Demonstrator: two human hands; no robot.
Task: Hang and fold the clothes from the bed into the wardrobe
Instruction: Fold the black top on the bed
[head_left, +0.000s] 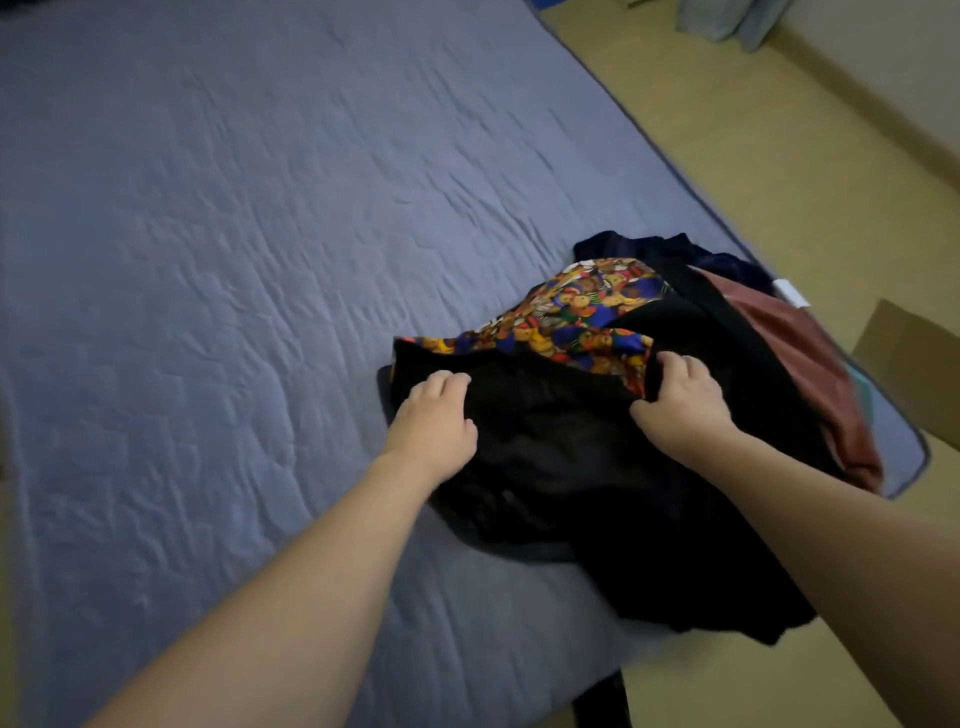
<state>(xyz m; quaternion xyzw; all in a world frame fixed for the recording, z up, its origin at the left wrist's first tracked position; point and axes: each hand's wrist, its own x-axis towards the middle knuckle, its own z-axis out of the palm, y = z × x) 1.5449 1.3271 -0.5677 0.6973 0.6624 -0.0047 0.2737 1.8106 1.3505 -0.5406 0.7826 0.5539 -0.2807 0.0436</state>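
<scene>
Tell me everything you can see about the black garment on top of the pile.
The black garment is dark, soft-looking cloth, crumpled on the clothes pile at the bed's near right corner, one end hanging past the edge. It overlaps a colourful patterned garment. The left hand and right hand both grip its upper edge, fingers curled into the fabric.

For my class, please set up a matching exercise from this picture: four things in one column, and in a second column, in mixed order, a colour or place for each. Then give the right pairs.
Things
1. bed cover
2. top garment
3. patterned cloth
4. cardboard piece

Descriptions
A. many colours, lying behind the hands
B. on the floor, right of the bed
C. black, gripped by the left hand and right hand
D. grey-blue, wrinkled

Pairs: 1-D, 2-C, 3-A, 4-B
</scene>
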